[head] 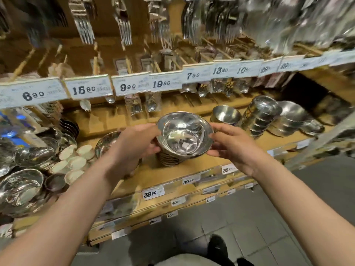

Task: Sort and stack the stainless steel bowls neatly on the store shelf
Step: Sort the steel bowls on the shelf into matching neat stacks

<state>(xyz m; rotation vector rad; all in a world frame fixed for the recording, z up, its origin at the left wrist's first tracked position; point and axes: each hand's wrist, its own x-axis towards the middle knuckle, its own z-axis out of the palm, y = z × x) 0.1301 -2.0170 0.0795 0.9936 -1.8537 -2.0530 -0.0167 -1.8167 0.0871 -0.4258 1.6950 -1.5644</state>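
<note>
Warm light, steel glare, edges perhaps motion-blurred

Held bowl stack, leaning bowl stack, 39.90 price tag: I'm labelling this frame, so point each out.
held bowl stack (182, 138), head view, inside of top bowl
leaning bowl stack (260, 114), head view, side
39.90 price tag (153, 193), head view, centre

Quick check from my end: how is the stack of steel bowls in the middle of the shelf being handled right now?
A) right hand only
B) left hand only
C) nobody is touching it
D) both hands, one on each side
D: the left hand and the right hand grip opposite sides of the top of the bowl stack, which stands on the wooden shelf.
</note>
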